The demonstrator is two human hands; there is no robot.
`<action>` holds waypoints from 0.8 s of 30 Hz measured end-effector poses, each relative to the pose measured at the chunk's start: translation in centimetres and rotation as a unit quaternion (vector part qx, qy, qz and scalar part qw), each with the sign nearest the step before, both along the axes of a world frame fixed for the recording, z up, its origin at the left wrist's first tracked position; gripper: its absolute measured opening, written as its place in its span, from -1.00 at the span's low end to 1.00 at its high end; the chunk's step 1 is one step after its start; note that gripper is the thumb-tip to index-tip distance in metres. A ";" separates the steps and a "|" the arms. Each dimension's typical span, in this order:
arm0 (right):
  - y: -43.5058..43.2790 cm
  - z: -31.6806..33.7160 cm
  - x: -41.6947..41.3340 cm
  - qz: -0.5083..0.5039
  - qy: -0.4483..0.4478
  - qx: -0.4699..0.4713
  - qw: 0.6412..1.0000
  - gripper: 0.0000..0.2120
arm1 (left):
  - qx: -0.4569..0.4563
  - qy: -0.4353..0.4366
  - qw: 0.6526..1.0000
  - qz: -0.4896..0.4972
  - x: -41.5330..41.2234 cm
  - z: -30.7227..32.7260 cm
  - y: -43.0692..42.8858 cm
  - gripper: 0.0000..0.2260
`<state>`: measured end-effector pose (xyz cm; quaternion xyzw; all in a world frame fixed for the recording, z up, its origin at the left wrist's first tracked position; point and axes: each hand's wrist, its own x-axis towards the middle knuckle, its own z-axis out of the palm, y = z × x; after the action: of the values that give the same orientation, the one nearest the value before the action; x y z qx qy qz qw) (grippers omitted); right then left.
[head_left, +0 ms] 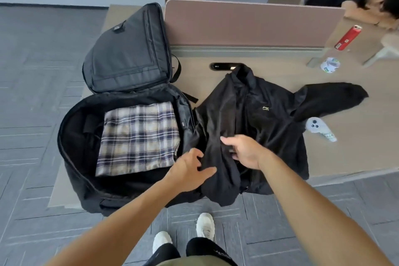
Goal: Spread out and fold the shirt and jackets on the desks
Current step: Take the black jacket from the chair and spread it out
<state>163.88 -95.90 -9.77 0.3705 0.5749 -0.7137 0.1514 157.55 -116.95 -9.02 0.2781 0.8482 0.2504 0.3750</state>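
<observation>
Both hands were on the black jacket (pixel 259 123), close together but not touching. Our left hand (pixel 190 166) had thumb and fingers curled round a fold at the jacket's left edge. Our right hand (pixel 244 151) lay on the front panel, fingers bent into the cloth; blur kept us from telling whether it pinched.

The jacket lay front up on the desk (pixel 356 147), collar (pixel 244 73) far, hem spilling over the near edge, one sleeve (pixel 332 97) flung right, the left side bunched. The plaid shirt (pixel 138 138) sat folded inside the open backpack (pixel 127 54) alongside.

We judged the fabric soft, light and limp, likely to sag and slide off the edge. Best holds: shoulder seams or hem corners, pulling outward to flatten.
</observation>
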 end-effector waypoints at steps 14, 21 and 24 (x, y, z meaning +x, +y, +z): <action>5.2 5.8 -7.9 -0.007 0.151 -0.223 0.963 -0.49 | 0.272 -0.451 0.764 0.372 -3.6 3.7 1.4 -0.66; -0.4 5.4 -15.0 0.001 0.128 -0.136 0.982 -0.35 | 0.433 -0.393 0.697 0.415 -11.9 8.5 -3.5 -0.69; -1.7 4.1 -15.3 -0.039 0.115 -0.036 0.992 -0.40 | 0.583 -0.425 0.520 0.457 -18.4 6.9 -7.2 -0.53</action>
<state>148.55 -97.61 -5.71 0.3021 0.5472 -0.7775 0.0694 139.14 -124.16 -2.09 -0.1308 0.2622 0.9145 0.2791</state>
